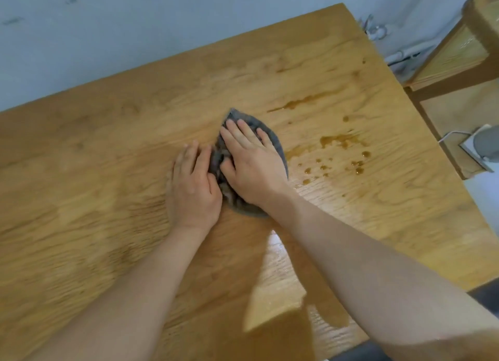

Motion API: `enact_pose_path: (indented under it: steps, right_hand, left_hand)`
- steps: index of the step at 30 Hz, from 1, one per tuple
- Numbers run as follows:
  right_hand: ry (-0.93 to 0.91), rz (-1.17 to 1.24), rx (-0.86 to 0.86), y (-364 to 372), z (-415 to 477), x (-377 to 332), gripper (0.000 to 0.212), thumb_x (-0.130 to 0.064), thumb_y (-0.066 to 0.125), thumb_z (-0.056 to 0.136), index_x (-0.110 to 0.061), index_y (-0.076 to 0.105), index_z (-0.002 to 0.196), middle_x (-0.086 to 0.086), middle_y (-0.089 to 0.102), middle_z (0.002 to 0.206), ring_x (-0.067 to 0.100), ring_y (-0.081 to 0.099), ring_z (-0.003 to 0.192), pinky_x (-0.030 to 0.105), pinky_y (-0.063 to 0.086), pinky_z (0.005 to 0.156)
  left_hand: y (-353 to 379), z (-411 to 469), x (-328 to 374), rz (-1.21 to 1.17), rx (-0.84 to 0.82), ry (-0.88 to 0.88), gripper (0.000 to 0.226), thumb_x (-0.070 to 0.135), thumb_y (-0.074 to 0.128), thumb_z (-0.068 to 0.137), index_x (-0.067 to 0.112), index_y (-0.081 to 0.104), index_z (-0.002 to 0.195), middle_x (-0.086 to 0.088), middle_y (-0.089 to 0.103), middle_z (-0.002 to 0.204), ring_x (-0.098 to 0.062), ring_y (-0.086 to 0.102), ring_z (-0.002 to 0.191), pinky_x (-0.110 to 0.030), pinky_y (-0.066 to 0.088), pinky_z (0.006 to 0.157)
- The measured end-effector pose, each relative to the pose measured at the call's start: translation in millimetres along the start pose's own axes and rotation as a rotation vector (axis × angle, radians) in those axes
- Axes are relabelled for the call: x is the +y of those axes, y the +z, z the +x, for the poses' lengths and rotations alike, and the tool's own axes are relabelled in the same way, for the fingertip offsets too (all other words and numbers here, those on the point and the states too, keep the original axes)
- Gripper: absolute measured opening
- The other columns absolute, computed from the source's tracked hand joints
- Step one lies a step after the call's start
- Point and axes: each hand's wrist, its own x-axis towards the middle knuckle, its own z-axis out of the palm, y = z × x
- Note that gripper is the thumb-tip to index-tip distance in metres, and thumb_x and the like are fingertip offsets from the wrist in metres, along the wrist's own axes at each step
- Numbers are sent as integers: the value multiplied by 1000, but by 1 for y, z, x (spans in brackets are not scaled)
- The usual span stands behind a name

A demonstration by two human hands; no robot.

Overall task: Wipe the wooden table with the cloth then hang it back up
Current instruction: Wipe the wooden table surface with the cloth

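A left hand (193, 182) lies flat with straight fingers on the wooden counter (89, 171), touching a grey cloth (274, 140) at mid-counter. The right hand (251, 162) presses it, fingers spread. Brown liquid drops (339, 140) lie just right.

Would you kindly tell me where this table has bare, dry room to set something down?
Free: the left part of the wooden table, beyond the left hand, and the far strip along the wall. Crowded: the centre, right hand pressing the grey cloth, and the brown spill beside it.
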Motion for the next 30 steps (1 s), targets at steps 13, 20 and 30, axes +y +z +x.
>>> enact_pose_path:
  steps: [13,20,30]
  right_hand:
    - [-49,-90,-67,-4,2,12,61,-37,31,90,-18,33,149,-1,28,157,15,18,146,44,15,118]
    - [-42,50,-38,-4,-44,-3,58,-31,36,86,-18,47,142,-2,38,152,13,24,144,38,15,119]
    - [-1,-39,-22,-2,6,-2,59,-36,32,90,-20,39,146,-2,32,155,14,22,145,40,15,117]
  left_hand:
    - [2,4,-2,50,-12,31,63,26,24,83,10,42,142,-14,37,150,-31,30,140,-48,23,115]
    - [3,1,-1,89,-63,43,59,25,36,85,13,37,143,-12,32,152,-30,24,142,-48,19,116]
    - [1,7,-2,107,-63,30,58,28,30,86,12,36,142,-12,33,151,-30,25,141,-48,19,115]
